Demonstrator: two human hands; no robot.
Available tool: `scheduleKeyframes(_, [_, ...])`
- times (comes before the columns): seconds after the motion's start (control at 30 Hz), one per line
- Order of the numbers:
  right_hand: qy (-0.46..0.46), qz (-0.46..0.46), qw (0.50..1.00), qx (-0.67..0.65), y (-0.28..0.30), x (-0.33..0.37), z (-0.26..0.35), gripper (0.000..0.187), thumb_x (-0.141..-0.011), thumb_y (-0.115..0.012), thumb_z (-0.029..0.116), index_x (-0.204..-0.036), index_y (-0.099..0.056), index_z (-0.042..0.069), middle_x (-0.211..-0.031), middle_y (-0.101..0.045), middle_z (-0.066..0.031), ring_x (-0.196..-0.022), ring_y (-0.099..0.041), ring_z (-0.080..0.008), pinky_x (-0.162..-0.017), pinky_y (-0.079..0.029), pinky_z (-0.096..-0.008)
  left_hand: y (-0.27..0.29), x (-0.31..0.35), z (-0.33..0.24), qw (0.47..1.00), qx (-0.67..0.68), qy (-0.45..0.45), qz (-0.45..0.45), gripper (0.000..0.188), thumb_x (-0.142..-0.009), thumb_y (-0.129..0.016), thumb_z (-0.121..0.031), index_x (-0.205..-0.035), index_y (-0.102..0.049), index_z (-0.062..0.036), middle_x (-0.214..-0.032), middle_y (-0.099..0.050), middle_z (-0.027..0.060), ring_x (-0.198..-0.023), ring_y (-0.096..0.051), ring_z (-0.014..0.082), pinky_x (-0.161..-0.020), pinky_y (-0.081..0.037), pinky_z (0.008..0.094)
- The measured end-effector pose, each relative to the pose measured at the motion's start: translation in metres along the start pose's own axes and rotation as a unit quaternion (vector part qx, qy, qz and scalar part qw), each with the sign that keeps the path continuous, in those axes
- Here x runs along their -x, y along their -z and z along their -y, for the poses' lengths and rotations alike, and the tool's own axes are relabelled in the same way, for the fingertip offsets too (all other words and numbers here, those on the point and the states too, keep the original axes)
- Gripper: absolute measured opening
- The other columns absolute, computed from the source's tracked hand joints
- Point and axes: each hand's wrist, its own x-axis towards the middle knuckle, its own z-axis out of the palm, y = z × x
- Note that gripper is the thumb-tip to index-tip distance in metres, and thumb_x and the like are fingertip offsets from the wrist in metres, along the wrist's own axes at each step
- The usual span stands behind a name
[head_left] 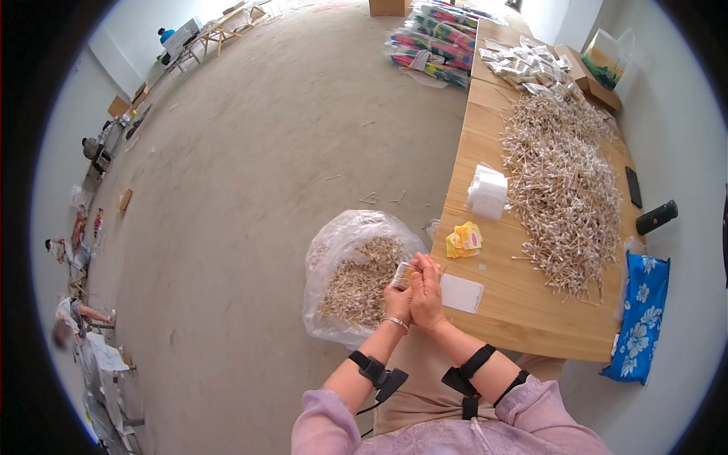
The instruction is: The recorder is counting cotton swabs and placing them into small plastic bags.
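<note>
As the head view shows, the left hand (396, 303) grips a small white bundle (402, 274), apparently film-wrapped cotton swabs, between the translucent plastic sack (313, 307) and the pale wooden counter (523, 322). The right hand (428, 298) presses alongside; whether it pinches cannot be told. Bundle judged light, bendable, slippery outside; hold mid-length.

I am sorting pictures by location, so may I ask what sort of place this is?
Probably a packing workshop: loose cotton swabs are heaped on a long wooden table, small packets are piled toward its far end, and other people are visible at left.
</note>
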Motion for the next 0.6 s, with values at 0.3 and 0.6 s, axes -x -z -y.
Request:
scheduleKeyframes(0.3, [0.002, -0.029, 0.999, -0.023, -0.002, -0.001, 0.003, 0.041, -0.095, -0.043, 0.019, -0.129, -0.042, -0.004, -0.116, -0.055, -0.0169, -0.124, -0.037, -0.0363, -0.107, -0.024, -0.0438, 0.007, 0.014, -0.004, 1.0, 0.015, -0.021, -0.014, 0.021, -0.08, -0.073, -0.008, -0.097, -0.063, -0.0037, -0.087, -0.064, 0.0004, -0.073, -0.058, 0.0055, -0.061, -0.047, 0.0212])
scheduleKeyframes(0.6, [-0.014, -0.053, 0.999, 0.001, -0.005, -0.002, 0.003, 0.037, -0.09, -0.046, 0.005, -0.126, -0.044, -0.003, -0.108, -0.054, -0.0171, -0.108, -0.046, -0.034, -0.098, -0.034, -0.043, 0.035, 0.001, -0.044, 0.977, -0.101, -0.043, 0.183, 0.028, -0.081, -0.069, -0.004, -0.108, -0.061, -0.004, -0.095, -0.064, 0.0014, -0.083, -0.059, 0.0075, -0.072, -0.049, 0.0238])
